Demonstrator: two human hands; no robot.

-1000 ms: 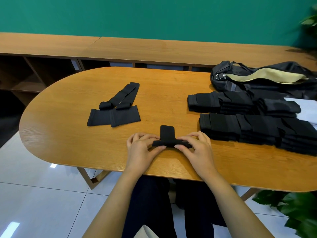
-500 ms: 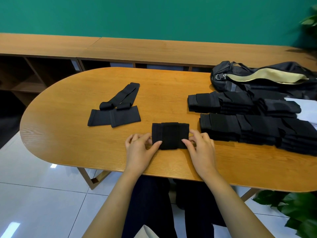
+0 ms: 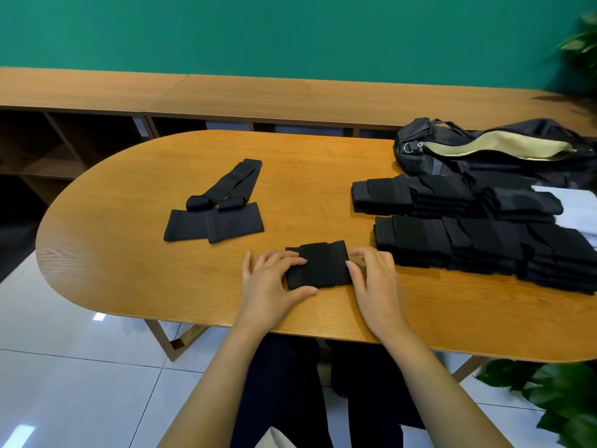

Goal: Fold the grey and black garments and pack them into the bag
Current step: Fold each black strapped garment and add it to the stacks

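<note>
Looking down at a long oval table of orange-brown wood point(image 3: 129, 260). Smack in the middle of the near side: a small folded rectangle of black fabric point(image 3: 319, 266), lying flat on the wood.

Pressing on its left end with the left hand point(image 3: 269, 286), fingers laid fairly straight on top, thumb stretched along the near edge. No real grip there, just flat contact. Touching its right end with the right hand point(image 3: 374, 279), thumb against the edge, other fingers relaxed and loosely bent onto the table just beside it, not closed round anything.

Off to the right, close by: two rows of already folded black garments, a near row point(image 3: 478, 250) and a far row point(image 3: 433, 197), pieces overlapping in each. Just behind the far row, at the far right of the table: a dark soft bag with a pale beige lining point(image 3: 504, 147), gaping open. Can't tell what's inside. A bit of something white point(image 3: 578, 208) at the right edge, too cut off to identify.

Over on the left, well apart from the hands: two flat black fabric bands point(image 3: 213, 223) side by side, plus a longer black strip point(image 3: 227, 185) doubled over and touching their far side.

Beyond the table: a low wooden shelf unit point(image 3: 226, 95) against a teal wall point(image 3: 290, 33). Green leaves point(image 3: 555, 399) at bottom right, white floor tiles point(image 3: 80, 367) underneath.
</note>
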